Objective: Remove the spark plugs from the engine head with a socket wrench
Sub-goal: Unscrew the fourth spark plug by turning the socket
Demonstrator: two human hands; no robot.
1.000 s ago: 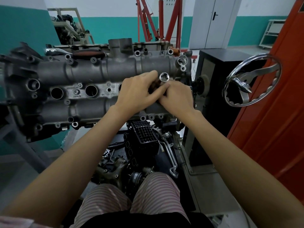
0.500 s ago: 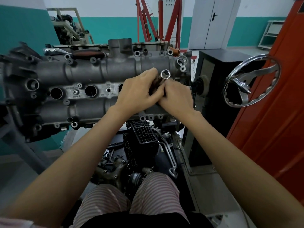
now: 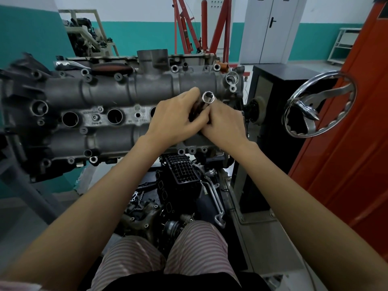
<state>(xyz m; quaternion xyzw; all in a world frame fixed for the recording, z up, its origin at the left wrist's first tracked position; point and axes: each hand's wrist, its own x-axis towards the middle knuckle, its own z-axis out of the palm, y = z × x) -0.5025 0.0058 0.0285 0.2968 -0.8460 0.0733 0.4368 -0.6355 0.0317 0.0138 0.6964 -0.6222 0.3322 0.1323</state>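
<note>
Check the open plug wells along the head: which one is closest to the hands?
The well half hidden by the left hand, third from the left. The other two wells stand fully exposed further left on the head.

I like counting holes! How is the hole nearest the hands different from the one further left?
The hole nearest the left hand is half hidden behind it; the open hole further left and the middle hole show as full dark circles. All three sit in one row along the engine head.

Chrome handwheel [image 3: 319,107] right; red hoist [image 3: 201,26] behind; grey double door [image 3: 270,28].
</note>
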